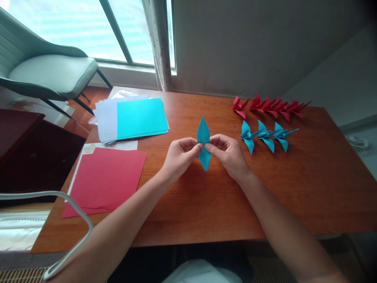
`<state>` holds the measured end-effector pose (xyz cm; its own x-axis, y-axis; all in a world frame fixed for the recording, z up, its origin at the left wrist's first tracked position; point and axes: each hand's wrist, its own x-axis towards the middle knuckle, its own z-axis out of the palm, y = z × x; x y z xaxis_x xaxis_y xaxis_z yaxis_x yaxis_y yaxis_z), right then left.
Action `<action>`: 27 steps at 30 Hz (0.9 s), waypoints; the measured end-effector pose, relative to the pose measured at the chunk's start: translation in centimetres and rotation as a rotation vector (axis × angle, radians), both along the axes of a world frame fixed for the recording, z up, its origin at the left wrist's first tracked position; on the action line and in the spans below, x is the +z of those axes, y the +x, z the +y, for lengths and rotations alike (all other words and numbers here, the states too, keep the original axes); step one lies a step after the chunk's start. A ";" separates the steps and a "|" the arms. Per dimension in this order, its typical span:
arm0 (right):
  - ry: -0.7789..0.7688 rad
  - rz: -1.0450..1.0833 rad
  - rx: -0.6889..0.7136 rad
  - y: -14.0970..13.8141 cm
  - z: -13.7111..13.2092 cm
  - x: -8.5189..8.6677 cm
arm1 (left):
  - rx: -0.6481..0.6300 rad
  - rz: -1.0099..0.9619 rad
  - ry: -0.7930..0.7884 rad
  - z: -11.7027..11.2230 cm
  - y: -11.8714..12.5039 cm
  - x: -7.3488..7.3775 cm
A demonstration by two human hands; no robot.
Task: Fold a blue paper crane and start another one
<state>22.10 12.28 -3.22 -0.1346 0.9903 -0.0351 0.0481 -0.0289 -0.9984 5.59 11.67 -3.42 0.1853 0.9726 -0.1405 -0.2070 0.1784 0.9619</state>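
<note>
A blue folded paper (203,131), long and diamond-shaped with pointed ends, is held upright above the middle of the wooden table (182,212). My left hand (184,155) pinches its left edge at mid-height, thumb in front and fingers curled behind. On the opposite edge, my right hand (226,153) grips it the same way, and the two thumb tips nearly meet at its centre. To the right of my right hand stand three blue paper cranes (266,136) in a row. Behind them is a row of several red paper cranes (275,106).
Blue paper sheets (141,118) lie over white sheets (107,120) at the table's back left. Red paper sheets (107,179) are stacked nearer me. A white cable (79,214) loops by my left forearm. A chair (53,74) stands beyond, near the window.
</note>
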 end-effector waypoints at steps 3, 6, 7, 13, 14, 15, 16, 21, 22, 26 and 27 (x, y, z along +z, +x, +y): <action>0.011 -0.012 -0.054 0.0 0.1 -0.1 | 0.000 -0.073 -0.087 0.1 0.1 0.2; 0.023 -0.025 -0.038 0.1 0.2 0.0 | -0.025 -0.115 -0.100 0.1 -0.1 0.4; 0.020 -0.030 -0.019 0.2 0.2 0.0 | -0.031 -0.110 -0.092 0.1 -0.1 0.5; 0.020 -0.037 0.016 0.4 0.2 0.2 | -0.039 -0.013 0.019 0.1 -0.2 0.7; 0.033 -0.041 0.017 0.4 0.2 0.2 | -0.037 0.002 0.033 0.1 -0.2 0.7; 0.047 -0.043 0.018 0.4 0.1 0.2 | -0.039 0.010 0.039 0.0 -0.1 0.7; 0.061 -0.044 0.015 0.4 0.1 0.2 | -0.043 0.010 0.036 0.0 -0.1 0.7; 0.088 -0.080 -0.040 0.2 0.1 -0.1 | -0.002 0.021 0.030 0.1 -0.1 0.3; 0.094 -0.104 -0.064 0.1 0.1 -0.1 | 0.046 0.059 0.064 0.2 -0.2 0.2; 0.142 -0.202 -0.176 0.1 0.0 -0.3 | 0.224 0.351 0.299 -0.3 -0.3 0.4; 0.158 -0.220 -0.195 0.0 -0.1 -0.3 | 0.228 0.432 0.348 -0.5 -0.3 0.5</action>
<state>22.14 12.21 -3.52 0.0517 0.9921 0.1140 0.2714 0.0959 -0.9577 5.29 11.20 -2.91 -0.0360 0.9835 0.1775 0.2194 -0.1655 0.9615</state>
